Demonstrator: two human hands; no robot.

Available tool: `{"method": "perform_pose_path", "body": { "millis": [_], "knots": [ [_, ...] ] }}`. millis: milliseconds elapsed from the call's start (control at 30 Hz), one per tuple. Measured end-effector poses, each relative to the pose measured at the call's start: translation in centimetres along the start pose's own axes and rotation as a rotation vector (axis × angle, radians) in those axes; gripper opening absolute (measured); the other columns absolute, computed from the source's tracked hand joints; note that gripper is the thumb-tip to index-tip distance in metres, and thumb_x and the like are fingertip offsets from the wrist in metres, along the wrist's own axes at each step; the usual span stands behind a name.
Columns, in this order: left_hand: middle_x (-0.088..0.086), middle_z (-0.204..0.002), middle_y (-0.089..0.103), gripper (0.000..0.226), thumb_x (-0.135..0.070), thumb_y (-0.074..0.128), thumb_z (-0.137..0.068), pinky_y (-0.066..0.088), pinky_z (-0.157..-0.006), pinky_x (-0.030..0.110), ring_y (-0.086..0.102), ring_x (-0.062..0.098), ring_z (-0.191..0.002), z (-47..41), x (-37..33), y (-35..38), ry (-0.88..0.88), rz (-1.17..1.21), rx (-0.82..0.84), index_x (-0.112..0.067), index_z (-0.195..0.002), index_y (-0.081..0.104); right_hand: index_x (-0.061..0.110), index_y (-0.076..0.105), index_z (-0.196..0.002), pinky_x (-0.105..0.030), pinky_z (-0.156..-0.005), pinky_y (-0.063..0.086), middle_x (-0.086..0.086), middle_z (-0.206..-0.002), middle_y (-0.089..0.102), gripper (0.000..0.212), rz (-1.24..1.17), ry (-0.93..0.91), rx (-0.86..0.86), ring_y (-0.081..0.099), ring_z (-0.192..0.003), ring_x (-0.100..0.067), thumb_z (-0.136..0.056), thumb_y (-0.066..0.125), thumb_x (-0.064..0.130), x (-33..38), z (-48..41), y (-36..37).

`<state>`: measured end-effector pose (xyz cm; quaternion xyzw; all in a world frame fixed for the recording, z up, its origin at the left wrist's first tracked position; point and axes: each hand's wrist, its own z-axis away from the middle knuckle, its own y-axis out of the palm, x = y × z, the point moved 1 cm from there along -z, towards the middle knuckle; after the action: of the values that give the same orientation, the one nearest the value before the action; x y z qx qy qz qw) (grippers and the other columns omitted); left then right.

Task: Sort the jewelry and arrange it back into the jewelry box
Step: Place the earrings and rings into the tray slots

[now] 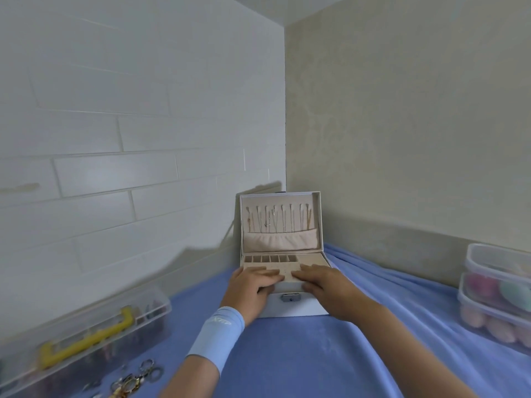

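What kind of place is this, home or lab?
Likely a home corner, not a lab: a wrinkled blue fleece cloth covers the surface, a white brick-pattern wall meets a beige plaster wall, and stacked clear plastic storage tubs sit right of an open white jewelry box.

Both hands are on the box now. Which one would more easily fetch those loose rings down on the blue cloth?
Left hand, probably. The loose rings lie at the person's near left, beside the clear case; the right hand, farther over on the jewelry box, would have to cross the body.
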<state>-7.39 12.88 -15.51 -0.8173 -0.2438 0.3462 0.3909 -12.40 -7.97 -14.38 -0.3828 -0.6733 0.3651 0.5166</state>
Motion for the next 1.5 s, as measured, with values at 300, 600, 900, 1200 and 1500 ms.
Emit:
{"method": "perform_pose_path", "body": {
  "millis": [300, 600, 900, 1200, 1500],
  "knots": [
    [-0.014, -0.153, 0.04, 0.039, -0.047, 0.045, -0.1, 0.024, -0.116, 0.026, 0.034, 0.009, -0.142, 0.0, 0.6, -0.1, -0.179, -0.027, 0.159, -0.039, -0.136, 0.056, 0.042, 0.045, -0.147, -0.041, -0.122, 0.008, 0.008, -0.161, 0.034, 0.043, 0.108, 0.058, 0.052, 0.027, -0.147, -0.012, -0.106, 0.034, 0.046, 1.7, -0.2, 0.1],
    [-0.009, -0.145, 0.052, 0.042, -0.043, 0.053, -0.096, 0.035, -0.113, 0.033, 0.046, 0.015, -0.135, 0.2, 0.1, -1.7, -0.221, -0.022, 0.198, -0.031, -0.137, 0.057, 0.022, 0.057, -0.14, -0.042, -0.111, 0.037, 0.001, -0.146, 0.053, 0.045, 0.241, 0.024, 0.181, 0.045, -0.136, -0.023, -0.103, 0.045, 0.044, 4.3, -1.3, -0.7],
    [-0.007, -0.114, 0.058, 0.03, -0.031, 0.052, -0.098, 0.045, -0.091, 0.03, 0.057, 0.015, -0.099, 7.8, 2.9, -10.8, -0.334, -0.102, 0.114, -0.029, -0.128, 0.059, 0.028, 0.067, -0.129, -0.025, -0.099, 0.042, 0.008, -0.133, 0.065, 0.032, 0.009, -0.235, 0.099, 0.059, -0.12, -0.012, -0.098, 0.057, 0.031, 15.3, 0.1, 1.4],
    [0.001, -0.108, 0.069, 0.026, -0.022, 0.046, -0.099, 0.05, -0.088, 0.035, 0.064, 0.025, -0.097, 16.8, 4.4, -16.6, -0.465, -0.324, 0.301, -0.028, -0.11, 0.068, 0.021, 0.05, -0.147, -0.026, -0.097, 0.04, -0.001, -0.147, 0.054, 0.049, 0.095, -0.371, 0.5, 0.054, -0.127, -0.02, -0.098, 0.058, 0.018, 23.4, 0.7, 8.3],
    [0.001, -0.142, 0.041, 0.093, -0.068, 0.074, -0.066, 0.037, -0.111, 0.04, 0.041, 0.024, -0.133, 21.7, 5.8, -16.5, -0.622, -0.342, 0.612, -0.035, -0.145, 0.037, 0.022, 0.055, -0.135, -0.044, -0.107, 0.041, -0.014, -0.133, 0.044, 0.08, 0.252, -0.428, 0.591, 0.038, -0.129, -0.033, -0.064, 0.063, 0.059, 26.3, 1.8, 12.5]
  ]
}}
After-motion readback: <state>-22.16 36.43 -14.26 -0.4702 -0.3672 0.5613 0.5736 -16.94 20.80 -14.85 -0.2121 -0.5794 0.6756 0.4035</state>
